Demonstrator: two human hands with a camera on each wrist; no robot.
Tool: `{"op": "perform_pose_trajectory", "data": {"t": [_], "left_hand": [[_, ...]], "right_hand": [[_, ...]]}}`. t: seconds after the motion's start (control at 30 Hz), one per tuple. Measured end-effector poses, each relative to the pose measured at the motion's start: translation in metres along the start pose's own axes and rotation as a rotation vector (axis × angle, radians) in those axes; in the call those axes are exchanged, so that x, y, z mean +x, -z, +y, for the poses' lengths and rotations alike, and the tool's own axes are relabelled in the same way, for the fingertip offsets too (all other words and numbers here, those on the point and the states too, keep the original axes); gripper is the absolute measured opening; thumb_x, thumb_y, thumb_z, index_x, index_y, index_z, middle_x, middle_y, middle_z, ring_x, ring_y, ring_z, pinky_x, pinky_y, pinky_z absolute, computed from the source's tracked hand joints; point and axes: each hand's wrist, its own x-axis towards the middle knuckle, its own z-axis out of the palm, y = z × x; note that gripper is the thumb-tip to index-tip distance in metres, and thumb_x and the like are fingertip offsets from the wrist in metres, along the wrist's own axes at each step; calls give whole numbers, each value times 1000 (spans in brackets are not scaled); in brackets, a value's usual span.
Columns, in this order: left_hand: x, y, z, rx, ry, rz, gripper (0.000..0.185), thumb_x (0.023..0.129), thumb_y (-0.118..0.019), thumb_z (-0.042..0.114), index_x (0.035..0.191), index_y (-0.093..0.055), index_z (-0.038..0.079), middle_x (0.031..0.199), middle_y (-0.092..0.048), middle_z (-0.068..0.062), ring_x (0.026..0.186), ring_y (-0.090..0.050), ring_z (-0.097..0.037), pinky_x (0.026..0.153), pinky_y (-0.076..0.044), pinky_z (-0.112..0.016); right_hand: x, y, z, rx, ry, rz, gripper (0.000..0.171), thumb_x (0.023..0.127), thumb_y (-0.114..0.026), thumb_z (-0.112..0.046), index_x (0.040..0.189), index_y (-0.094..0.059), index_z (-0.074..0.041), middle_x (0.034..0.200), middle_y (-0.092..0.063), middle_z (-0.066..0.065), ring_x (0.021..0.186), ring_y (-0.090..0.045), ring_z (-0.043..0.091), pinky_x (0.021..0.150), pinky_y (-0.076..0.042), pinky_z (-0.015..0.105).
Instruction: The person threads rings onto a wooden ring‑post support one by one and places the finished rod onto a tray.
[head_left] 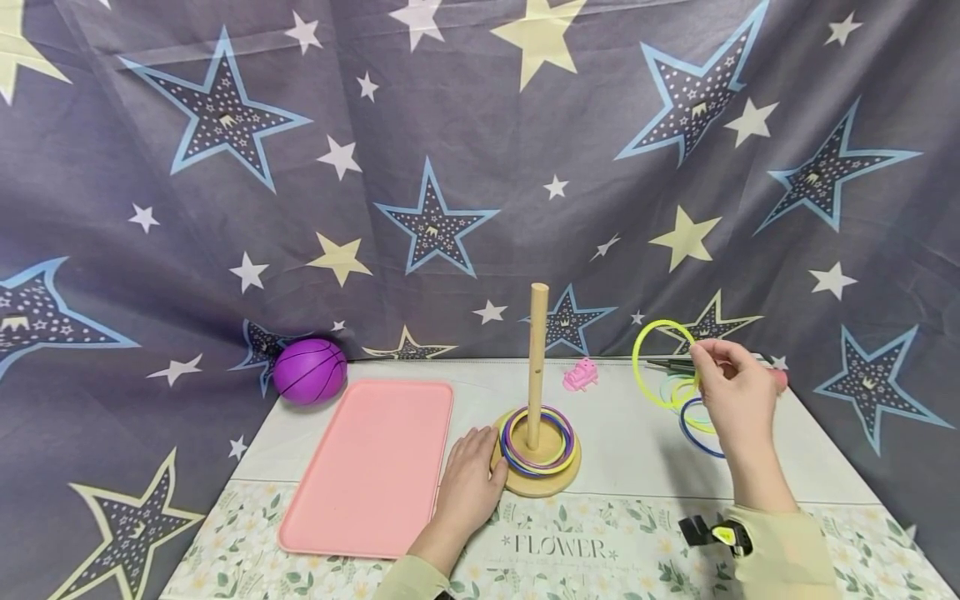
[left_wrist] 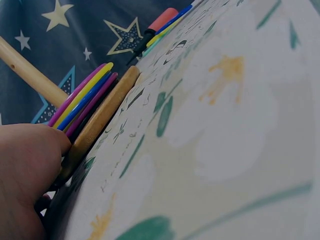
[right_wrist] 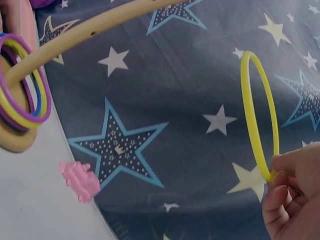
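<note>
My right hand (head_left: 738,404) pinches a thin yellow ring (head_left: 636,367) between thumb and fingers, raised above the table at the right. In the right wrist view the yellow ring (right_wrist: 248,110) stands nearly upright from the fingertips. A wooden peg (head_left: 537,358) rises from a round wooden base (head_left: 542,489) near the table's middle. Around the peg's foot lie several stacked rings (head_left: 516,465) in purple, yellow and blue. My left hand (head_left: 471,483) rests against the base's left edge, fingers fairly straight, with the thumb near the front rim.
Below the right hand lie loose rings, among them a blue ring (head_left: 686,431), beside a dark object with a coral end (head_left: 781,381). A pink toy (head_left: 581,375) sits behind the peg. Left are a pink tray (head_left: 375,467) and a purple ball (head_left: 310,372). A star-patterned curtain (head_left: 450,100) hangs behind.
</note>
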Motion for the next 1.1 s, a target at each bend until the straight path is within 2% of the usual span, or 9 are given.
{"op": "perform_pose_trajectory", "data": {"t": [0.23,0.53,0.9,1.1], "left_hand": [[-1,0,1,8,-12,15,57,108,-69,21,156,-56,-5,159,-56,-26,156,-44,-46,133,-28,-60],[-1,0,1,5,-6,13,56,108,-68,22,157,-56,-5,160,-56,-25,156,-43,-45,133,-27,-60],[0,0,0,0,2,3,57,108,-68,23,158,-56,-3,160,-56,-24,156,-43,-45,133,-26,-60],[0,-2,-1,-7,4,-1,57,109,-68,25,158,-56,-2,161,-56,-23,157,-42,-44,134,-25,-60]], "right_hand": [[0,-7,-17,65,2,-37,24,105,-79,-27,117,-78,-7,75,-62,-3,62,-54,10,49,-46,17],[-4,-20,-43,65,114,-27,23,105,-80,-26,113,-79,-4,78,-64,1,64,-54,11,52,-45,17],[-10,-34,-70,137,144,-54,22,104,-81,-27,112,-80,-7,72,-61,3,60,-53,13,48,-44,20],[-12,-41,-81,141,187,-49,21,104,-81,-28,112,-80,-8,71,-59,4,60,-51,14,48,-41,21]]}}
